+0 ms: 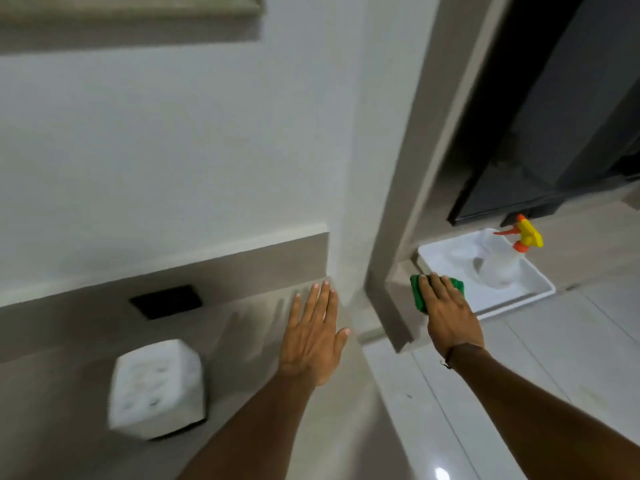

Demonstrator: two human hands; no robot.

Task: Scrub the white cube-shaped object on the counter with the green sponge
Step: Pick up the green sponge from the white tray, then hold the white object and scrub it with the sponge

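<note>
The white cube-shaped object stands on the grey counter at the lower left, its top face marked with small dimples. My left hand hovers flat and open over the counter, to the right of the cube and apart from it. Beyond the counter's right end, my right hand is closed on the green sponge, held over the near edge of a white tray. The sponge is partly hidden under my fingers.
A white tray on the tiled floor holds a clear spray bottle with a yellow and orange trigger head. A dark socket plate sits on the backsplash. A grey wall post separates counter and floor. A dark cabinet stands behind.
</note>
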